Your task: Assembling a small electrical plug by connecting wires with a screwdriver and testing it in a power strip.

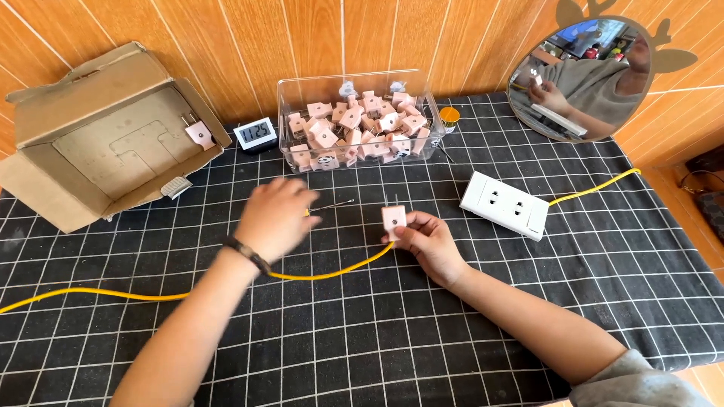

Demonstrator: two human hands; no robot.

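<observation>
My right hand (426,241) grips a small pink plug (394,219) with its two prongs pointing up, held just above the black checked cloth (362,332). A yellow cable (324,273) runs from under the plug leftward across the cloth. My left hand (275,215) hovers to the left of the plug, blurred, with the fingers curled near a thin screwdriver (335,205) lying on the cloth; whether it holds anything I cannot tell.
A clear plastic box (354,154) full of pink plugs stands at the back. Left of it are a small digital clock (254,134) and an open cardboard box (105,136) holding one pink plug (200,134). A white socket strip (505,203) lies right. A round mirror (581,79) leans on the wall.
</observation>
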